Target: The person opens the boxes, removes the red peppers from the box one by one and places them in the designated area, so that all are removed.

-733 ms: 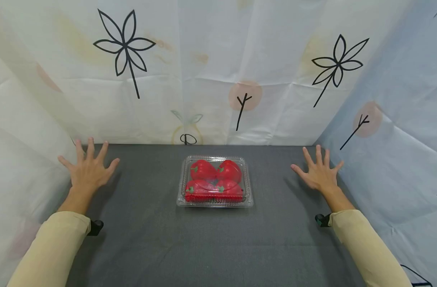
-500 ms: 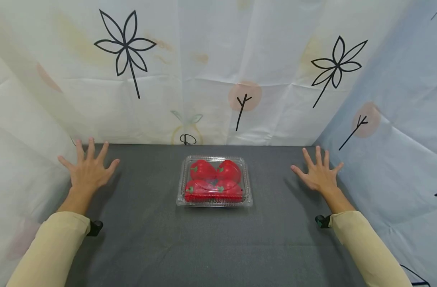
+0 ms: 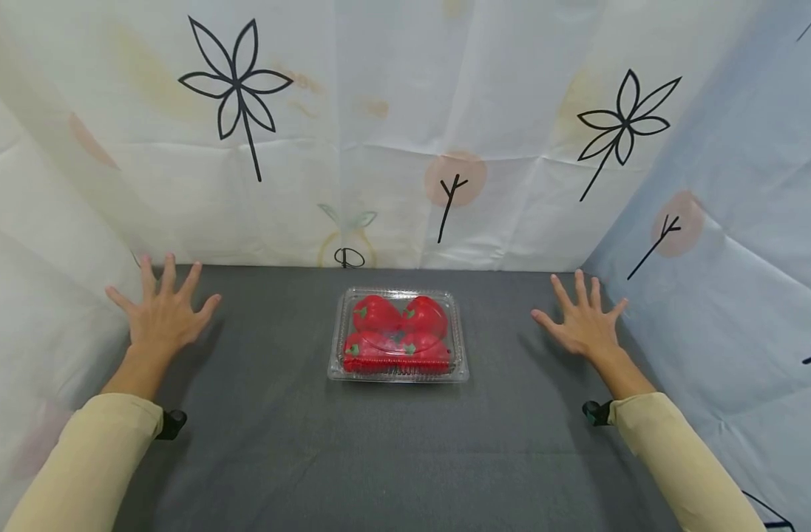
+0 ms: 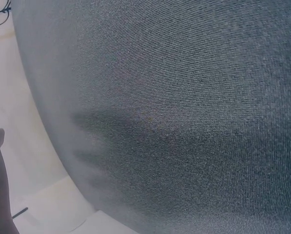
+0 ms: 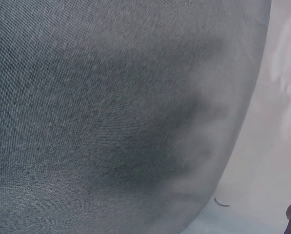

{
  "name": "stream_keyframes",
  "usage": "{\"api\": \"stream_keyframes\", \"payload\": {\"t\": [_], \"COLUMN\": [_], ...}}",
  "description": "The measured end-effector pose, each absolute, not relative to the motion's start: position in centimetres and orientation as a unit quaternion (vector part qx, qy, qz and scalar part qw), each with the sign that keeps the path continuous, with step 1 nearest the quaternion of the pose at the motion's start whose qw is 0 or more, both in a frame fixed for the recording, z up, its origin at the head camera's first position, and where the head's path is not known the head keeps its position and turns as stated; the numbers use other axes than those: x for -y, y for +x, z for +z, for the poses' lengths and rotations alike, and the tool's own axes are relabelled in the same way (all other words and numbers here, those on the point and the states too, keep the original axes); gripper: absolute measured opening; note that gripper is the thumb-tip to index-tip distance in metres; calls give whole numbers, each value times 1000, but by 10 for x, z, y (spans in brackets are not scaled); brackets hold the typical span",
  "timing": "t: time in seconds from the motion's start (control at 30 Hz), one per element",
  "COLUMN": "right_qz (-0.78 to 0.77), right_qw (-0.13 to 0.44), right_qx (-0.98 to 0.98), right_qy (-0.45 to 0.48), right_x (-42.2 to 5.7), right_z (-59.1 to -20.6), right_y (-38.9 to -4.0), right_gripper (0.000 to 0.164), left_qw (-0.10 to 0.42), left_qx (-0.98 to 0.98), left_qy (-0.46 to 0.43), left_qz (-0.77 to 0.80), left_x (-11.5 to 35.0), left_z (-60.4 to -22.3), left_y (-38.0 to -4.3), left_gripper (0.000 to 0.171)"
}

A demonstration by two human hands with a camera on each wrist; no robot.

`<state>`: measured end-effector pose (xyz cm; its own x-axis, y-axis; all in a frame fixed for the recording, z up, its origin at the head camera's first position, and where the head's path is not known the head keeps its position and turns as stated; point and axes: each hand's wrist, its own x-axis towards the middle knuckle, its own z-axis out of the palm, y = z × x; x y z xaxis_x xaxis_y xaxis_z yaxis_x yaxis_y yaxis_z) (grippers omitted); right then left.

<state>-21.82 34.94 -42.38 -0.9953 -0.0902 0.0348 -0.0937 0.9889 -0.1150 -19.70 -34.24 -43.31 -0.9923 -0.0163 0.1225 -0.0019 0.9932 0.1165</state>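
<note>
On grey cloth (image 3: 279,443), left hand (image 3: 162,314) and right hand (image 3: 581,325) lie spread, empty; clamshell (image 3: 398,336) between.

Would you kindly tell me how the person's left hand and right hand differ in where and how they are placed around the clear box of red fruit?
The left hand lies left of the clear clamshell box, beside the white cloth wall; the right hand lies right of it, near the bluish wall. The left hand's fingers splay wider than the right hand's. Both are open, palm down over the grey table cover, apart from the box, in beige sleeves.
</note>
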Motion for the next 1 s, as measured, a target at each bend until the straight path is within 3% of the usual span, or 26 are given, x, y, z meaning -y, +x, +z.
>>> {"api": "stream_keyframes", "payload": {"t": [1.0], "right_qz": [26], "right_qw": [59], "right_qx": [984], "right_qy": [168], "right_x": [-281], "right_z": [-409], "right_y": [-200], "right_gripper": [86], "left_qw": [103], "left_qx": [990], "left_qy": [-81], "left_qz": [-47], "left_x": [285], "left_z": [-430], "left_y": [-181], "left_gripper": [72]}}
